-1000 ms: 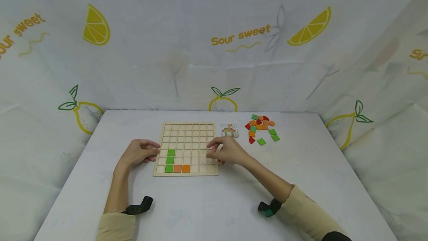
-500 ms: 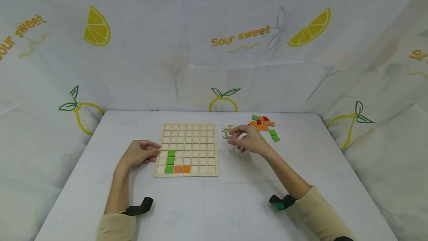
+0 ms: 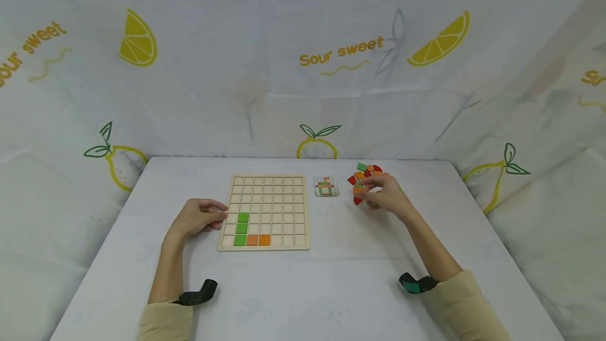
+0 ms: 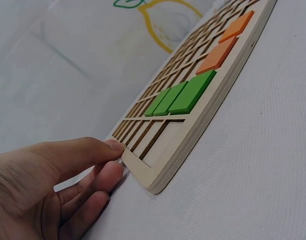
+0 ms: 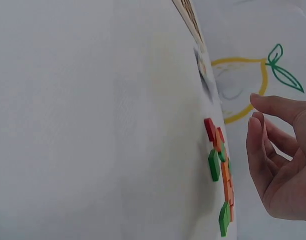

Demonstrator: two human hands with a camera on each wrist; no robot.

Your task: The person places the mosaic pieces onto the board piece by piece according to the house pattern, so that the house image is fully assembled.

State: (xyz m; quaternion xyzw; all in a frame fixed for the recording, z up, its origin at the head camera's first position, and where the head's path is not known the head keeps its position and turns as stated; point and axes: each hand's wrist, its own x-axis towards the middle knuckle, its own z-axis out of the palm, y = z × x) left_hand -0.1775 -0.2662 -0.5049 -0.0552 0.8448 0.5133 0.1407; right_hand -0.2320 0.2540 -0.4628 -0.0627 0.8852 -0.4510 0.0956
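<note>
Wooden grid board (image 3: 276, 198) lies flat on the white table (image 3: 293, 293), its left edge touched by the left hand (image 3: 196, 214), fingers loosely bent. The right hand (image 3: 388, 193) is above the loose pieces (image 5: 225, 175), thumb and fingertips apart; the right wrist view shows that gap and the pieces' thickness, while in the head view the hand hides part of the pile. Only the left wrist view reveals the board's layered side and brown-walled square recesses, with tiles standing slightly proud. Three smooth green tiles (image 3: 242, 228) form a column; two orange tiles (image 3: 264, 240) continue its bottom row. Farther out are a small printed card (image 3: 326, 186), between board and pieces, and creased, lemon-printed cloth (image 3: 213, 93).
</note>
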